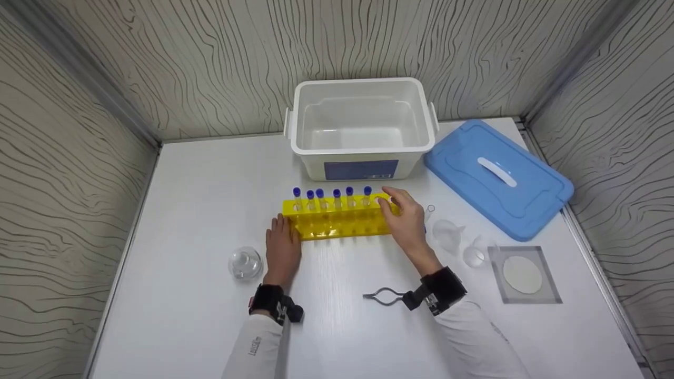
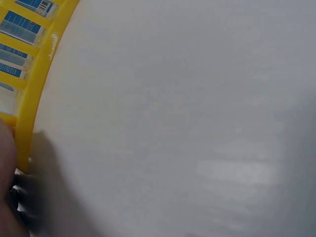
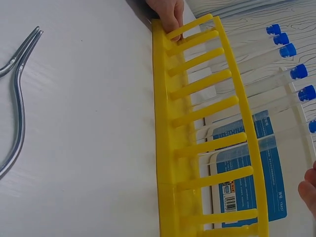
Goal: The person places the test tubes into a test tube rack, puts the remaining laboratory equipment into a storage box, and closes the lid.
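A yellow test-tube rack stands on the white table with several blue-capped tubes upright in it. My left hand lies low on the table, its straight fingers touching the rack's left end. My right hand is at the rack's right end, thumb and curled fingers pinching the top rail. The left wrist view catches only the rack's yellow edge and a sliver of the left hand. The right wrist view runs along the rack and tubes to the left hand's fingertips.
An open white bin stands behind the rack, its blue lid lying at the right. A glass flask sits left of my left hand. A metal clamp, funnel, small beaker and gauze mat lie at the right.
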`<state>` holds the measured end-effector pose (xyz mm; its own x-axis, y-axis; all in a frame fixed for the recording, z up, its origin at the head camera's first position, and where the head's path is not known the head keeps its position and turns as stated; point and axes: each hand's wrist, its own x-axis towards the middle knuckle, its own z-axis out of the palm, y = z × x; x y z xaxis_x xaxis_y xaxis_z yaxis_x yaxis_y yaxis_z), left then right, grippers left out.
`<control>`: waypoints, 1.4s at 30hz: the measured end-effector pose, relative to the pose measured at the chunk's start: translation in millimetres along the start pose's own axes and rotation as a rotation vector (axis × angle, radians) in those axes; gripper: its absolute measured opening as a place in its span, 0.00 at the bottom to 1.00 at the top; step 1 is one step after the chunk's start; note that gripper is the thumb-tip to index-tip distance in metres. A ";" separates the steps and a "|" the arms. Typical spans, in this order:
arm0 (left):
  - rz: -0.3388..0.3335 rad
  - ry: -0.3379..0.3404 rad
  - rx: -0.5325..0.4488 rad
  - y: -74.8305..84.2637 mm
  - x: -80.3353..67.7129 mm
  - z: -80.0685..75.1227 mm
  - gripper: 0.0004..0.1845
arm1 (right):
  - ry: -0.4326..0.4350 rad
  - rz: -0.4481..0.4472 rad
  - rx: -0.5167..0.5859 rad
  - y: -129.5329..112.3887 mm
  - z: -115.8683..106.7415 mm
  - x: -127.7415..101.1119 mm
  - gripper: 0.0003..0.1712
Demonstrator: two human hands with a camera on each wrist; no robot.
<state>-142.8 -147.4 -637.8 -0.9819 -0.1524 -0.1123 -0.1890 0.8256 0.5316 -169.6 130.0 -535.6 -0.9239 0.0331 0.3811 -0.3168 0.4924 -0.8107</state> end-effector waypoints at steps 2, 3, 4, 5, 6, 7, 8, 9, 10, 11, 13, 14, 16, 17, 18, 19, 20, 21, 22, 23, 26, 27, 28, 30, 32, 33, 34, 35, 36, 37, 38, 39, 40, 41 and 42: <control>0.005 0.002 0.005 -0.9 -0.4 0.1 0.31 | 0.015 -0.005 -0.013 0.3 -0.7 -3.0 0.18; 0.006 0.003 0.004 -1.1 -0.5 0.1 0.31 | 0.021 -0.010 -0.020 0.9 -0.6 -4.7 0.19; 0.006 0.003 0.001 -1.1 -0.6 -0.1 0.31 | 0.028 -0.017 -0.022 1.9 -0.5 -6.5 0.20; 0.005 0.005 -0.003 -1.1 -0.7 -0.4 0.31 | 0.032 -0.025 -0.026 3.3 -0.2 -8.5 0.21; 0.005 0.005 -0.007 -0.9 -0.8 -1.0 0.31 | 0.035 -0.034 -0.031 4.8 0.3 -10.6 0.23; 0.002 0.003 -0.009 -0.6 -0.8 -1.4 0.31 | 0.038 -0.040 -0.037 6.1 0.6 -12.9 0.24; 0.000 0.004 -0.015 -0.2 -0.8 -1.6 0.31 | 0.041 -0.044 -0.041 7.8 1.1 -15.2 0.25; -0.005 -0.001 -0.016 0.1 -0.7 -1.9 0.31 | 0.043 -0.045 -0.044 9.7 1.5 -17.4 0.27; -0.007 0.001 -0.019 0.3 -0.8 -1.9 0.31 | 0.043 -0.042 -0.044 12.0 2.1 -19.6 0.28; -0.008 -0.002 -0.019 0.3 -0.7 -1.8 0.31 | 0.041 -0.035 -0.045 14.3 2.6 -21.6 0.29; -0.011 -0.007 -0.019 0.4 -0.6 -1.4 0.31 | 0.033 -0.018 -0.042 18.9 3.3 -25.4 0.31; -0.011 -0.009 -0.020 0.3 -0.7 -1.3 0.31 | 0.028 -0.009 -0.039 21.6 3.8 -27.3 0.33; -0.014 -0.013 -0.022 0.3 -0.6 -1.0 0.32 | 0.013 0.021 -0.038 26.6 4.3 -30.9 0.35; -0.017 -0.017 -0.022 0.3 -0.5 -1.0 0.32 | 0.006 0.037 -0.037 28.6 4.4 -32.7 0.35; -0.016 -0.016 -0.018 0.3 -0.4 -0.9 0.32 | -0.003 0.052 -0.033 30.8 4.4 -34.6 0.36; -0.016 -0.016 -0.013 0.2 -0.3 -0.8 0.32 | -0.010 0.072 -0.033 32.6 4.6 -36.6 0.37; -0.020 -0.017 -0.008 -0.1 -0.1 -0.7 0.32 | -0.018 0.092 -0.032 34.5 4.9 -38.6 0.37; -0.022 -0.017 -0.006 -0.2 0.1 -0.5 0.32 | -0.026 0.110 -0.031 35.9 5.1 -40.5 0.37; -0.025 -0.018 -0.003 -0.5 0.4 -0.5 0.32 | -0.033 0.125 -0.029 37.1 5.5 -42.3 0.38; -0.029 -0.020 -0.002 -0.7 0.5 -0.5 0.32 | -0.039 0.135 -0.026 38.2 5.9 -43.9 0.38; -0.037 -0.024 -0.005 -1.4 0.9 -0.6 0.31 | -0.045 0.151 -0.033 40.6 7.5 -47.4 0.38; -0.036 -0.024 -0.005 -1.4 1.1 -0.6 0.31 | -0.042 0.153 -0.035 41.3 8.0 -48.1 0.38; -0.034 -0.024 -0.005 -1.5 1.2 -0.5 0.31 | -0.038 0.156 -0.036 41.8 8.4 -48.7 0.38; -0.028 -0.020 0.000 -1.6 1.4 0.1 0.31 | -0.032 0.169 -0.040 43.2 9.3 -49.6 0.39; -0.029 -0.020 0.001 -1.4 1.2 0.5 0.31 | -0.036 0.195 -0.032 45.1 10.3 -50.5 0.40; -0.029 -0.017 0.002 -1.4 1.1 0.7 0.31 | -0.046 0.218 -0.024 46.0 10.8 -51.1 0.41; -0.029 -0.015 0.001 -1.4 1.0 0.8 0.31 | -0.064 0.247 -0.019 47.4 11.3 -51.8 0.42; -0.028 -0.013 0.002 -1.4 0.9 0.8 0.31 | -0.086 0.283 -0.016 48.8 12.0 -52.8 0.43; -0.028 -0.012 0.000 -1.3 0.8 0.9 0.31 | -0.110 0.321 -0.013 50.3 12.6 -53.8 0.44; -0.022 -0.010 0.002 -1.2 0.9 1.0 0.31 | -0.137 0.357 -0.014 52.5 13.3 -54.7 0.44; -0.018 -0.008 0.003 -1.2 1.0 1.1 0.31 | -0.164 0.396 -0.019 54.0 14.0 -55.7 0.45; -0.015 -0.007 0.005 -1.2 1.2 1.4 0.31 | -0.190 0.429 -0.028 55.5 14.7 -56.6 0.45; -0.011 -0.009 0.007 -1.1 1.3 1.5 0.31 | -0.210 0.454 -0.037 56.9 15.4 -57.2 0.45; -0.010 -0.009 0.010 -1.0 1.5 1.9 0.31 | -0.224 0.473 -0.043 57.9 16.0 -57.5 0.45; -0.008 -0.009 0.013 -1.1 1.7 2.0 0.31 | -0.232 0.481 -0.053 58.6 16.7 -57.8 0.45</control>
<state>-144.3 -147.4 -640.2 -0.9802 -0.1546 -0.1238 -0.1968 0.8313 0.5198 -138.4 142.4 -612.6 -0.9870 0.0756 -0.1415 0.1602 0.5125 -0.8436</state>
